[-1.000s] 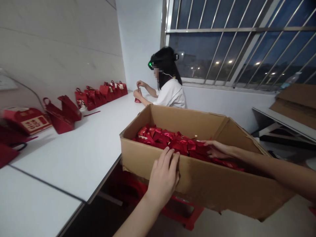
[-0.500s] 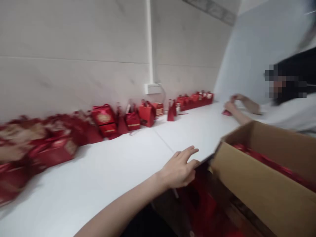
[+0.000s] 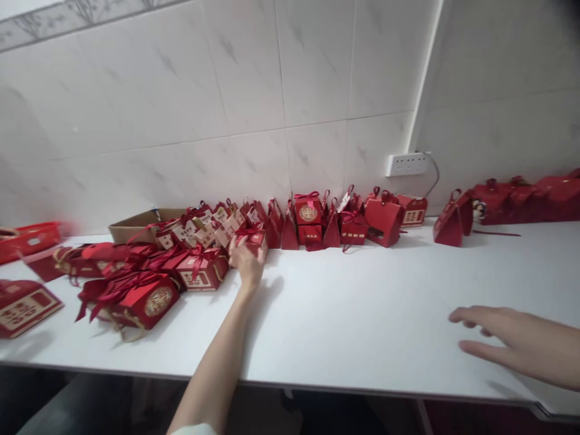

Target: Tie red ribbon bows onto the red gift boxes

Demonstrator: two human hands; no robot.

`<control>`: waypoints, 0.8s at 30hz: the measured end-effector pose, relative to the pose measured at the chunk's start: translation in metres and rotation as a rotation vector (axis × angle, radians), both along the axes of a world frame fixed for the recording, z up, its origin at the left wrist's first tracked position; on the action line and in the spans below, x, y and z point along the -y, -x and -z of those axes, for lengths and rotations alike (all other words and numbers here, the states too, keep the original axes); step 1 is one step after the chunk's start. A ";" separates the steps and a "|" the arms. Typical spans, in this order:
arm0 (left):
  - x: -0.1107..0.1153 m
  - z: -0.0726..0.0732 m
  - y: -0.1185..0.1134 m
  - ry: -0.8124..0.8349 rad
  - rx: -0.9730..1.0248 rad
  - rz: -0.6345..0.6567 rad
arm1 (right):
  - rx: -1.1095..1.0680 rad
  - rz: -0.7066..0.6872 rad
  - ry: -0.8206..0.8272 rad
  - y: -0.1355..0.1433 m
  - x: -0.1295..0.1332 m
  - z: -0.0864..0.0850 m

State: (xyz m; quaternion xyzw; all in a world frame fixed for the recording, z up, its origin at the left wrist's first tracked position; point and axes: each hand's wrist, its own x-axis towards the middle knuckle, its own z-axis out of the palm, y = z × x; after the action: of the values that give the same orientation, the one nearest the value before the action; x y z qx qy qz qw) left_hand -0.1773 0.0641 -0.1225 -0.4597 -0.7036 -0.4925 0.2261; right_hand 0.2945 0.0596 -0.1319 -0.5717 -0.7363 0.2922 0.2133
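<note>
My left hand [image 3: 247,263] reaches to a small red box with a ribbon [image 3: 257,239], its fingers bent over the near side and top; the box still rests among the others on the white table [image 3: 335,314]. Left of it stands a red gift box with a dark red bow [image 3: 202,272]. Nearer the front edge lies another ribboned red box with a round gold emblem [image 3: 156,302]. Over the table at the right, my right hand [image 3: 512,338] has its fingers stretched out and holds nothing.
Red boxes [image 3: 309,217] line the tiled wall. At the back left are a cardboard box [image 3: 131,228] and a red basket [image 3: 38,240]. A white power strip [image 3: 406,164] is fixed to the wall. The table's front edge runs across below.
The view has swung left, taking the large carton and the other person out of sight. My left hand has moved from the table edge to a small red box. My right hand has come into view.
</note>
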 end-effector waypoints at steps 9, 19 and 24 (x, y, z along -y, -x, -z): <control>0.060 -0.001 0.067 0.221 0.241 -0.531 | -0.103 -0.495 -0.182 0.183 -0.014 0.013; 0.101 0.009 0.053 0.458 -0.053 -0.265 | -0.287 -0.451 -0.173 0.231 -0.041 0.031; 0.100 0.004 -0.011 0.423 0.056 0.274 | -0.510 -0.277 0.003 0.217 -0.047 0.027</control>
State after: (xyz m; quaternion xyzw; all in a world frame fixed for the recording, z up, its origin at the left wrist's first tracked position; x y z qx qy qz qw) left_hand -0.1666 -0.0362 -0.1269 -0.5739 -0.7283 -0.3727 0.0364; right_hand 0.0772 0.1069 -0.1587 -0.3740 -0.7297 0.4540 0.3486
